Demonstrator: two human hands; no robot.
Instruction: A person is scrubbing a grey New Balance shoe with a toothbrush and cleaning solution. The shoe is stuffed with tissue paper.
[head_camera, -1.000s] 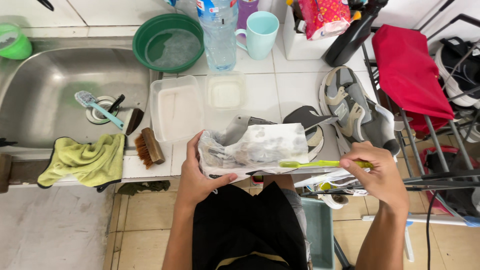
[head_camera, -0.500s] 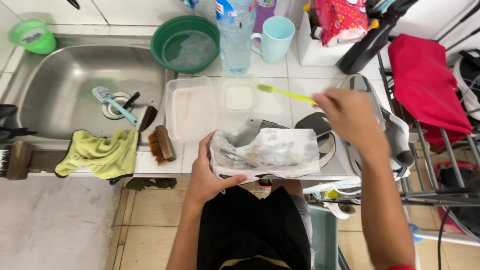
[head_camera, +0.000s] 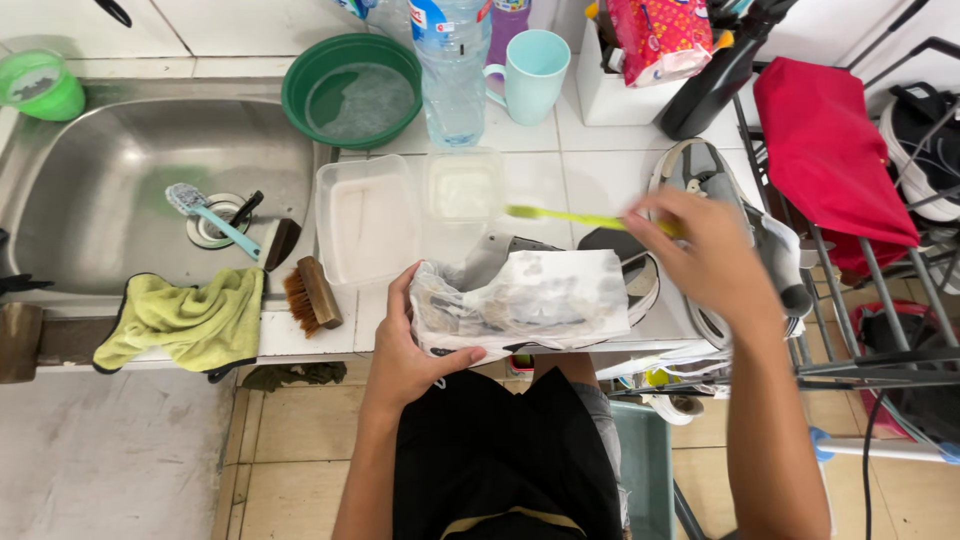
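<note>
The sink was dull brushed steel, and the counter was glossy white tile. The shoe in the left hand looked like stained, matt white cloth, while the toothbrush in the right hand was smooth yellow-green plastic. The rag was soft, fuzzy cloth, the brush had a wooden back with rough bristles, and the basin, tubs and mug were smooth plastic.
</note>
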